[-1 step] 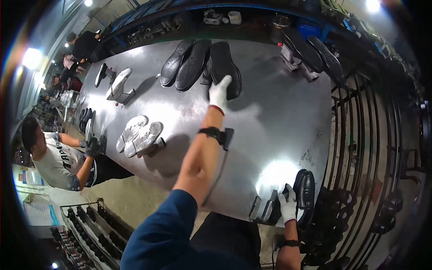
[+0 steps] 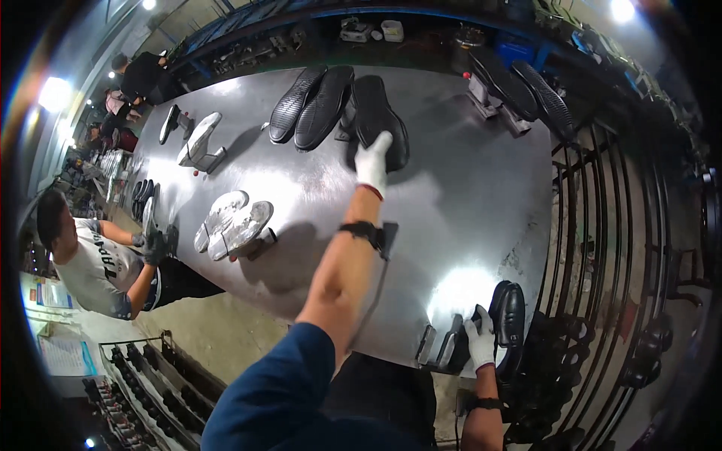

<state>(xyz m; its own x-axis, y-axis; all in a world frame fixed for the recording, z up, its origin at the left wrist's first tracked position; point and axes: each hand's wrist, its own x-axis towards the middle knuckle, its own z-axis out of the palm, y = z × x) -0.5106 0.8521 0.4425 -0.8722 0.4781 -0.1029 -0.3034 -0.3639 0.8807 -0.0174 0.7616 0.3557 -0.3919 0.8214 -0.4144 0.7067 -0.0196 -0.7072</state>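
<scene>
My left hand [image 2: 372, 159], in a white glove, reaches to the far middle of the metal table. Its fingers are closed round the heel end of a black shoe [image 2: 374, 105] lying sole up, the thumb on the sole. Just left of it lie two more black shoes with ribbed soles, the nearer being a sole-up shoe [image 2: 323, 113]. My right hand [image 2: 480, 342], also gloved, rests at the near right edge with fingers spread. It lies between a dark upright block [image 2: 453, 344] and a glossy black shoe [image 2: 511, 316]; what its fingertips touch is hard to make out.
White shoe lasts [image 2: 233, 225] stand on the metal table [image 2: 444, 218] at left. Another sole-up pair [image 2: 511, 94] sits on a metal holder at far right. A bar rack [image 2: 594, 225] with black shoes borders the right edge. A co-worker [image 2: 98, 263] handles a last at left.
My left hand has shifted slightly right and toward me, and the heel end of the held shoe has swung with it. My right hand has barely moved.
</scene>
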